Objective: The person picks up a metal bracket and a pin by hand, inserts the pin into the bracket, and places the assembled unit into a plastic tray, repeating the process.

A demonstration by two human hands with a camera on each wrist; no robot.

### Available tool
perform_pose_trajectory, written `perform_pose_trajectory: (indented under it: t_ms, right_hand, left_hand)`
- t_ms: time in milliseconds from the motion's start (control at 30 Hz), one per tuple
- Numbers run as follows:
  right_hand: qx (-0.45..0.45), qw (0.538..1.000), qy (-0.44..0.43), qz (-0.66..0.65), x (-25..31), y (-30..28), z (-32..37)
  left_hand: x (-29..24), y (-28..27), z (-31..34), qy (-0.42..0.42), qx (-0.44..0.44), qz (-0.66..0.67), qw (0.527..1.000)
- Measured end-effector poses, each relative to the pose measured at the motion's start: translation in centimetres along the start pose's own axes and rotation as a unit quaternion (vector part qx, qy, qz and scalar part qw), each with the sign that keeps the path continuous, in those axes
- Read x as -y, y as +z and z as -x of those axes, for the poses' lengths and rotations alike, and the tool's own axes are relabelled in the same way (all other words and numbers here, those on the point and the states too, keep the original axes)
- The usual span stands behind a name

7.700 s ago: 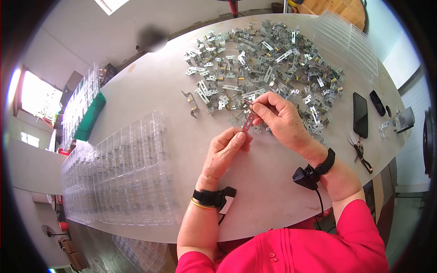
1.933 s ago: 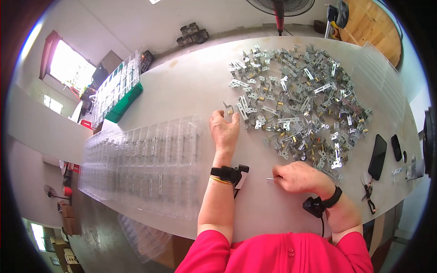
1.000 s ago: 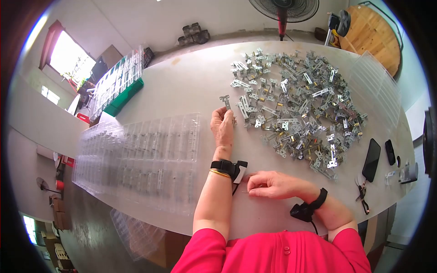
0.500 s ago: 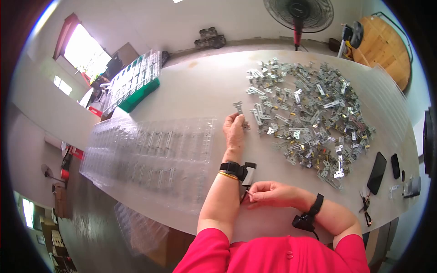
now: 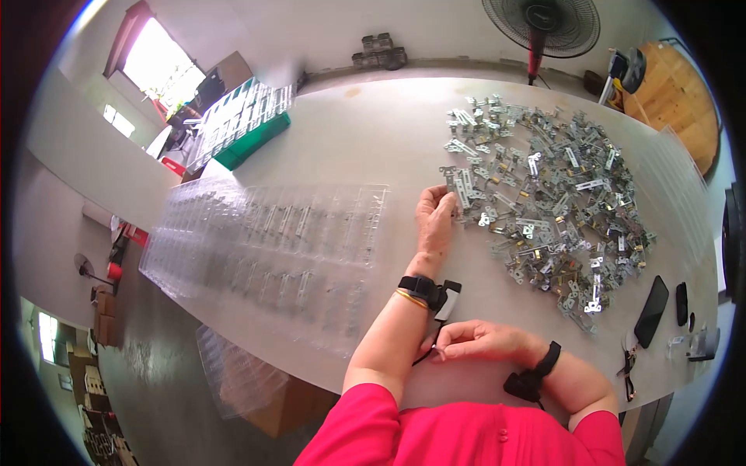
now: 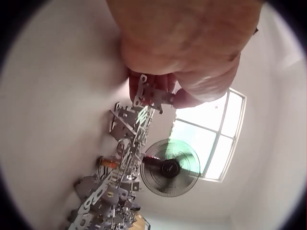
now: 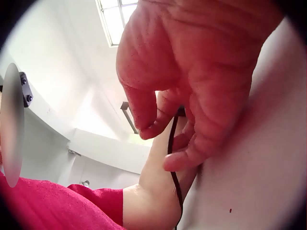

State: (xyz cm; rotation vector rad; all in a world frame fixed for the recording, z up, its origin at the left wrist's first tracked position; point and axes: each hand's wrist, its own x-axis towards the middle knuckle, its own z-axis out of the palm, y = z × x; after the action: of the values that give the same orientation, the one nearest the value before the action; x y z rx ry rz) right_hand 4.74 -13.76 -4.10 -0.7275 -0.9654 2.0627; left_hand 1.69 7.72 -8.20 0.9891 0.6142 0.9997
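My left hand [image 5: 435, 217] pinches a flat grey metal bracket [image 5: 448, 175] upright at the left edge of a large heap of metal brackets [image 5: 556, 225]. Seen from the left wrist, the end of that bracket [image 6: 152, 94] sticks out below the fingers, close above the heap. My right hand [image 5: 489, 340] is low over the table beside the left forearm. In the right wrist view its thumb and index fingertips [image 7: 144, 134] come together, and the other fingers are bent. A black cable [image 7: 172, 139] passes behind them. I cannot tell whether the right fingertips hold anything small.
Clear compartment trays [image 5: 264, 256] with brackets in them lie on the left. Behind them stands a green-sided box [image 5: 252, 142]. On the right are another clear lid [image 5: 676, 194], a phone [image 5: 651, 311] and small cutters [image 5: 628, 365]. A fan [image 5: 542, 19] stands beyond the table.
The head view has turned left. Left hand has carried the bracket right to the heap's edge; right hand has moved left to the left forearm. The thin rod seen earlier at its fingers no longer shows.
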Motion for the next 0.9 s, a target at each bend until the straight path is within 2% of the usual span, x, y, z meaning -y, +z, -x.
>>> perform_pose_trajectory:
  t_ms: [100,200,433,533,600,633,700,733,800,833,900]
  right_hand:
    - [-0.001,0.999,0.044,-0.009,0.4,0.5,0.3]
    - [0.007,0.996,0.039,-0.075,0.3,0.6,0.4]
    - [0.053,0.997,0.039,-0.039,0.2,0.0,0.4]
    - [0.074,0.992,0.002,-0.099,-0.1,-0.4,0.5]
    - [0.051,0.998,0.011,-0.02,-0.1,-0.6,0.7]
    - [0.049,0.999,0.011,-0.021,-0.1,-0.7,0.8]
    - [0.062,0.996,0.026,0.058,0.2,-1.0,1.0]
    - [0.06,0.996,0.026,0.058,0.4,-1.1,1.1]
    - [0.031,0.986,0.033,0.162,1.2,-1.3,1.5]
    - [0.028,0.986,0.034,0.162,1.9,-1.3,1.8]
    - [-0.055,0.975,0.021,0.214,3.4,-1.0,2.4]
  left_hand:
    - [-0.3,0.2,0.2,0.002,0.001,-0.008,1.0]
    - [-0.3,0.2,0.1,0.005,0.004,0.005,1.0]
    - [-0.1,0.1,0.2,0.015,0.033,-0.032,0.999]
    - [-0.6,0.1,0.6,0.013,0.026,0.002,1.0]
    - [-0.8,0.0,0.9,0.008,0.022,0.014,1.0]
    - [-0.9,0.0,1.0,0.007,0.023,0.015,1.0]
    - [-1.1,-0.1,1.2,0.0,0.048,0.033,0.998]
    - [-1.2,-0.1,1.4,-0.002,0.05,0.033,0.998]
    - [-1.7,0.4,2.0,-0.005,0.058,0.001,0.998]
    - [-1.5,0.4,2.0,-0.007,0.06,0.003,0.998]
    - [-1.3,0.1,1.9,-0.01,0.125,0.014,0.992]
